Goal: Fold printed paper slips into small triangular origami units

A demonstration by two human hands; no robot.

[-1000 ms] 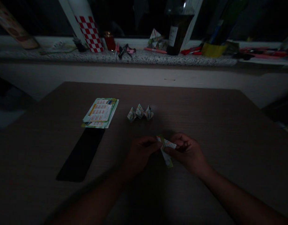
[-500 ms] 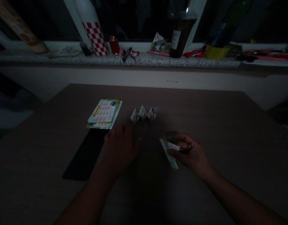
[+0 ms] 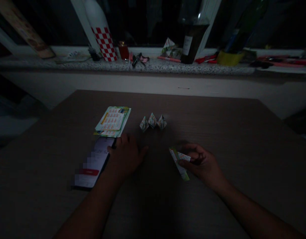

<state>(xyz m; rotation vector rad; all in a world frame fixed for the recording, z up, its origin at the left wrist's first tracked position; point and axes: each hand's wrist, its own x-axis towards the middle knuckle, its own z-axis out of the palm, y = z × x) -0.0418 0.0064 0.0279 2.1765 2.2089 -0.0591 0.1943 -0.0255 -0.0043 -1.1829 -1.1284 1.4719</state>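
Note:
Between the thumb and fingers of my right hand [image 3: 202, 162] is a folded strip of printed paper [image 3: 179, 164], white and green with small red print. My left hand [image 3: 126, 154] is open, fingers spread, along the right edge of a phone [image 3: 94, 162] with a lit screen; one finger meets that edge. Just beyond the phone lies a stack of printed paper sheets [image 3: 113, 121]. Three small folded paper pieces [image 3: 153, 121] stand in a row past my hands, pointed tops up. The inner fingers of my right hand are partly hidden in shadow.
Behind the dark wooden table [image 3: 217, 126] runs a granite windowsill [image 3: 148, 68]. On it stand a red-and-white checkered bottle [image 3: 105, 43], a dark bottle [image 3: 189, 46], a small red jar [image 3: 123, 51] and a yellow round holder [image 3: 229, 58]. The light is dim.
The phone screen has gone from dark to lit. My left hand has shifted slightly, with a finger now at the phone's edge. My right hand keeps the folded paper in about the same place.

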